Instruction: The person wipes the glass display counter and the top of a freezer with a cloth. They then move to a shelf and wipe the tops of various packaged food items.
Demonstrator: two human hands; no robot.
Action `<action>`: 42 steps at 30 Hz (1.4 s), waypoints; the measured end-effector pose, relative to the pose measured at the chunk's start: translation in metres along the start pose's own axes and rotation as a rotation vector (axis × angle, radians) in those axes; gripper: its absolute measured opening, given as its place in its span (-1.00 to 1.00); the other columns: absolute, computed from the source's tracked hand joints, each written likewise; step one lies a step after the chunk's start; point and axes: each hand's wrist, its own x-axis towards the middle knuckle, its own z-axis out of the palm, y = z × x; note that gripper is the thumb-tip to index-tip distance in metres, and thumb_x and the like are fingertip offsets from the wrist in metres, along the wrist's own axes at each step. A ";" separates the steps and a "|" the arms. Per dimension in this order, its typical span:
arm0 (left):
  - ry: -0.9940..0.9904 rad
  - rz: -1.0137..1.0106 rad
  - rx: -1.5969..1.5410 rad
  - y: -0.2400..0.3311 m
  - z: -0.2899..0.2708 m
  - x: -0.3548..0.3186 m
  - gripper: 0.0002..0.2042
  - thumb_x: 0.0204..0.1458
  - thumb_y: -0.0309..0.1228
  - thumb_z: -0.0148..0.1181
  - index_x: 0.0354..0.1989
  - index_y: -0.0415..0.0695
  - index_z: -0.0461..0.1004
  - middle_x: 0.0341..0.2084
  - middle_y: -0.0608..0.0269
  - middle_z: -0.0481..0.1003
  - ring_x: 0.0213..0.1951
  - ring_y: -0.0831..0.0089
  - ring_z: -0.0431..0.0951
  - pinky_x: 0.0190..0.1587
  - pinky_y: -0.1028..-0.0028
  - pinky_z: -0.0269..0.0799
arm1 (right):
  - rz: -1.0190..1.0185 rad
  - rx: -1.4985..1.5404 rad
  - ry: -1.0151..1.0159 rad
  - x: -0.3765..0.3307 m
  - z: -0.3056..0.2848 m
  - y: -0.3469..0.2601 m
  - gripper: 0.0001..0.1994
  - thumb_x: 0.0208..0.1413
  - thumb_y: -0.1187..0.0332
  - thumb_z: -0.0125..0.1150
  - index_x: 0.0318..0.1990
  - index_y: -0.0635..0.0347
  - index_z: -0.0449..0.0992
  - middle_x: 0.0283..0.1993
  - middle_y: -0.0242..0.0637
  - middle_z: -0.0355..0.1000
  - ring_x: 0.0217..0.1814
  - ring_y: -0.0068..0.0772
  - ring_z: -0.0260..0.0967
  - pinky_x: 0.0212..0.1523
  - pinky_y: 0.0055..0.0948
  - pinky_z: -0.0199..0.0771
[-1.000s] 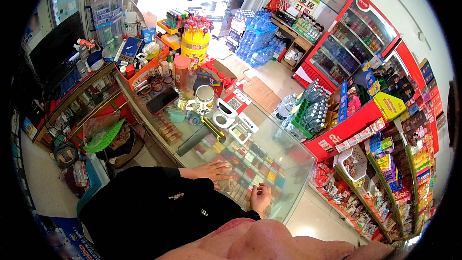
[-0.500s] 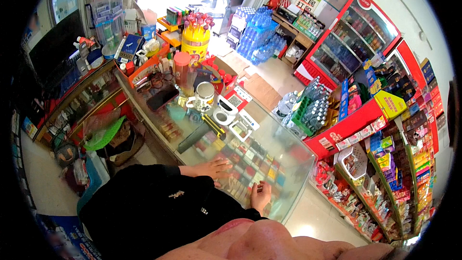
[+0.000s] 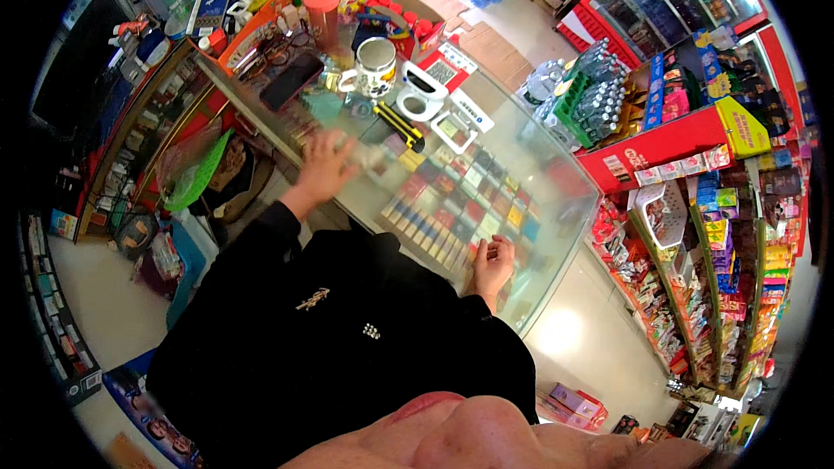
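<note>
Big glass-topped counter [image 3: 556, 169], clear with a pale greenish tint, top flat, running diagonally. The slim black-and-yellow stick-shaped tool [image 3: 400, 128] is just lying on the glass, well in from the near edge, slanting down toward the right.

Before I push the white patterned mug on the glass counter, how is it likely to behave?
The mug is probably rigid and could chip, as its glossy wall looks ceramic. A low push might slide it rather than tip it, since it stands upright on smooth-looking glass counter. If it fell, its side handle would likely limit rolling.
</note>
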 end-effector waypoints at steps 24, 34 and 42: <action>0.300 0.200 -0.594 0.083 -0.048 0.059 -0.74 0.16 -0.37 0.12 -0.02 -0.20 0.45 -0.24 -0.02 0.41 -0.22 -0.07 0.47 -0.22 0.13 0.42 | -0.053 -0.048 0.022 0.003 0.000 0.002 -0.84 0.03 0.45 0.36 -0.46 0.25 0.47 -0.15 -0.23 0.50 -0.57 -0.47 0.38 -0.48 -0.50 0.45; 0.353 0.043 -0.163 0.088 -0.068 0.175 -0.51 0.08 -0.19 0.25 0.10 -0.21 0.35 -0.08 0.08 0.34 -0.15 0.05 0.48 -0.18 0.18 0.48 | 0.011 -0.005 0.017 0.003 0.002 0.004 -0.84 0.03 0.45 0.36 -0.46 0.26 0.47 -0.16 -0.24 0.50 -0.54 -0.48 0.39 -0.46 -0.50 0.44; 0.508 0.242 -0.074 0.096 -0.046 0.167 -0.43 -0.01 -0.25 0.32 0.17 -0.17 0.31 -0.08 0.13 0.33 -0.10 0.16 0.48 -0.20 0.28 0.51 | 0.039 0.016 0.042 0.001 0.004 0.008 -0.85 0.03 0.45 0.35 -0.45 0.24 0.47 -0.17 -0.25 0.51 -0.54 -0.46 0.40 -0.46 -0.48 0.45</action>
